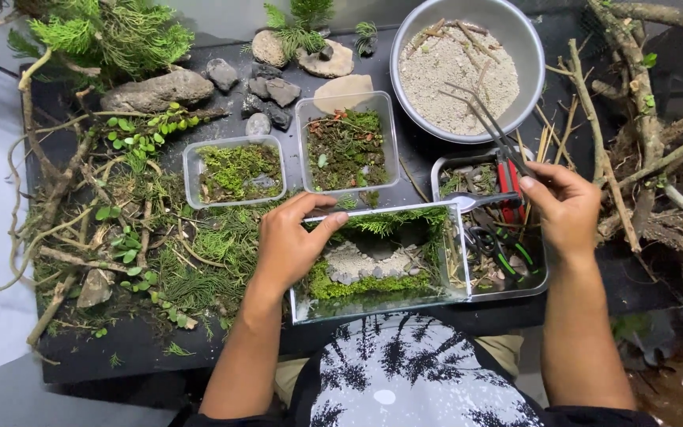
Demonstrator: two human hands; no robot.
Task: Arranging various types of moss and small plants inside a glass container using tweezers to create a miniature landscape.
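Note:
A small glass tank [444,296] sits at the near table edge, holding moss, pale sand and green sprigs. My left hand [290,241] rests on its left rim, fingers curled over the top edge. My right hand [564,207] hovers over the metal tray [515,291] to the tank's right, pinching long thin tweezers [490,119] whose tips point up toward the sand bowl. A spoon [476,201] and red-handled cutters [507,183] lie in the tray beside that hand.
Two clear plastic tubs of moss [239,170] [347,149] stand behind the tank. A metal bowl of sand [458,67] sits at back right. Rocks [158,89], vines and greenery cover the left; driftwood branches [626,134] crowd the right.

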